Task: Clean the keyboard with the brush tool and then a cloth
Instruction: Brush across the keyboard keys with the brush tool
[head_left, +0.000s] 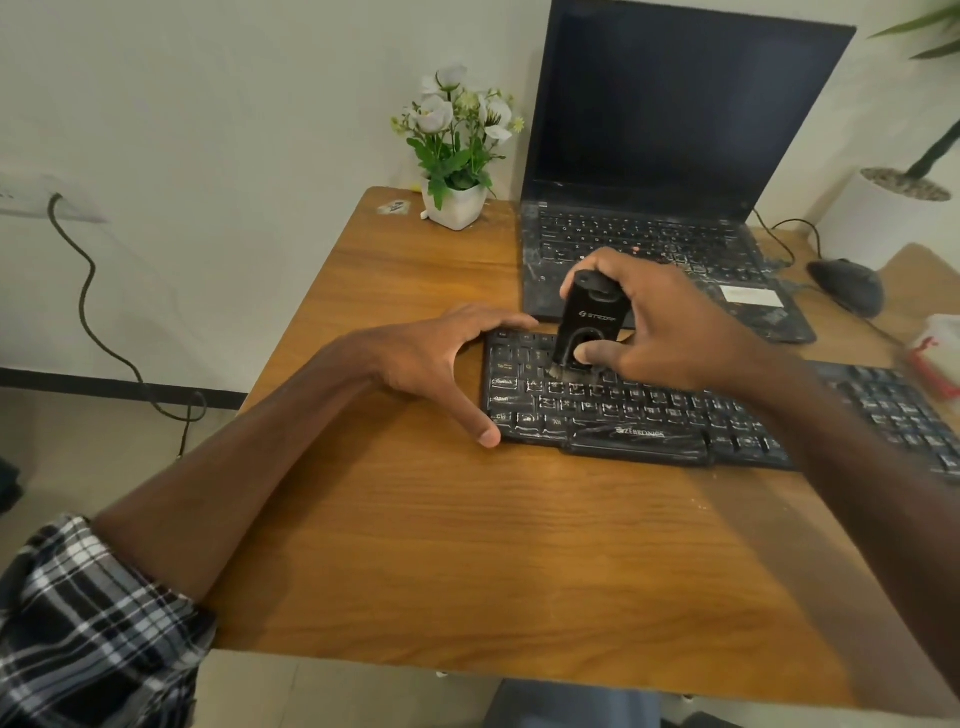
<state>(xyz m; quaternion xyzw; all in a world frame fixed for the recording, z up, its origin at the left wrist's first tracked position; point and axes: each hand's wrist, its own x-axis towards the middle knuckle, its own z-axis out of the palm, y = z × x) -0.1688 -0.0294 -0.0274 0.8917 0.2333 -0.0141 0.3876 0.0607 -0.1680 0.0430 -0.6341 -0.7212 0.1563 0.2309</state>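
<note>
**Black brush set on a dusty keyboard**

Black and streaked with pale dust, the keyboard lies across the wooden worktop, just in front of an open laptop. The right hand grips the brush, fingers curled round its black body and thumb on its front; the bristles touch the keys near the keyboard's upper left. The left hand rests at the keyboard's left end, fingers straight and spread, thumb against the near corner, index finger along the far edge. A potted flower stands at the worktop's far edge, and a mouse sits right of the laptop.
</note>
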